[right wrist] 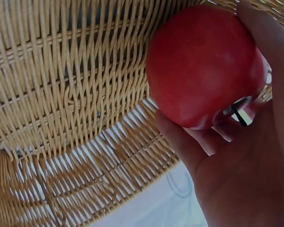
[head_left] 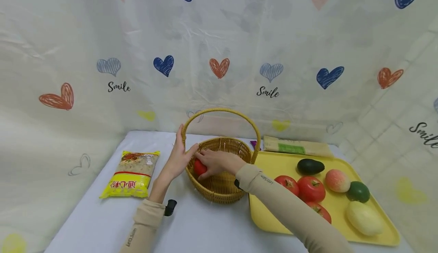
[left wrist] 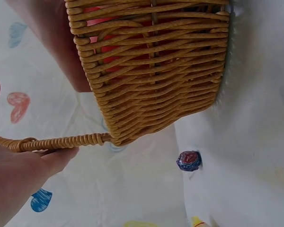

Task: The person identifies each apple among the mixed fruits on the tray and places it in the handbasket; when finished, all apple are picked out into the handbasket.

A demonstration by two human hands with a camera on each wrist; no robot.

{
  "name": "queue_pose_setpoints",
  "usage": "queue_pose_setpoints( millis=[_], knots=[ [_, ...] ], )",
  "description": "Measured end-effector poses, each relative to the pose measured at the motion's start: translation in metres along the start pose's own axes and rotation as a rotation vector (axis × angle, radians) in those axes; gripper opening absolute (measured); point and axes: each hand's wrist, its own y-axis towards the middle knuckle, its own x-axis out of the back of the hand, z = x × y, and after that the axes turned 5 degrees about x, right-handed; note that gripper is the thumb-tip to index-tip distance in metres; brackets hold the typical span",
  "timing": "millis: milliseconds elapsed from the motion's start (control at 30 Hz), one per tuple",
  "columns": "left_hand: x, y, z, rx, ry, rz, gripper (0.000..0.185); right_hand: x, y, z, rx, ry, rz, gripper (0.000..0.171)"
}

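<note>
My right hand (head_left: 213,162) holds a red tomato (head_left: 199,167) inside the wicker basket (head_left: 222,186).

I see my right fingers (right wrist: 180,142) curled around the tomato, cupping it low in the left part of the basket. It is round, so I make out no long axis, and I cannot tell which way its stem end points. My left hand (head_left: 178,157) rests against the basket's left side with fingers nearly straight, thumb on the rim, fingertips at the foot of the handle (head_left: 221,112), which arches upright, left to right. The basket stands just left of the yellow tray (head_left: 273,161), near the middle of the table (head_left: 205,226).
</note>
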Motion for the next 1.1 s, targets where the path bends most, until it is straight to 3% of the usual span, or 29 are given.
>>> queue_pose_setpoints(
  millis=[367,767,933,1100],
  knots=[
    [-0.006,-0.002,0.000,0.018,0.013,0.004,0.092,-0.007,0.007,0.007,0.013,-0.110,0.020,0.095],
    [0.000,-0.003,-0.001,0.022,0.033,0.010,0.093,-0.004,0.001,0.014,0.004,-0.063,0.048,0.088],
    [0.001,-0.001,0.001,0.005,0.015,0.019,0.092,-0.001,-0.023,0.015,-0.005,-0.032,-0.027,0.082],
    [0.004,-0.001,0.002,-0.008,0.025,0.013,0.092,-0.011,-0.058,0.010,0.028,0.062,-0.182,0.075]
  ],
)
